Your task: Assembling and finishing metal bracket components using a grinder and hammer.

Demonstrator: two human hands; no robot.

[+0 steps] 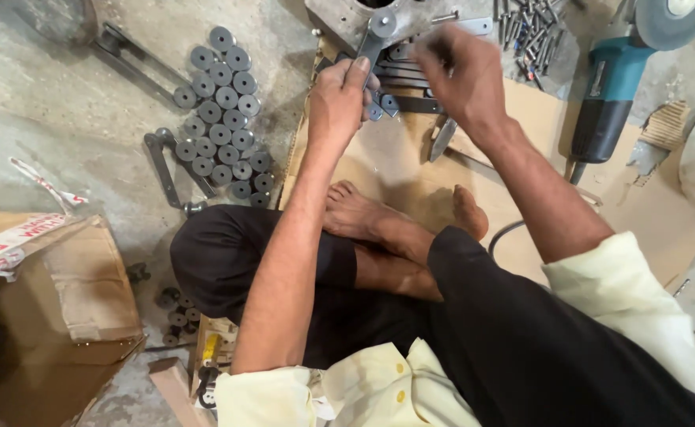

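Left hand: closed round a metal link arm.
Right hand: fingers pinched, blurred; contents indiscernible.
Done: link arms were piled ahead.
Left: many round discs lay loose on the floor.

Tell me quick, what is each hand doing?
Left hand: closed on a flat metal arm.
Right hand: fingers curled, blurred; cannot tell what it holds.

Greys, teal and tan on the workshop floor

Dark grey metal discs; teal-and-black angle grinder; tan cardboard box with red-and-white tape; black trousers; shirt seemingly pale yellow.
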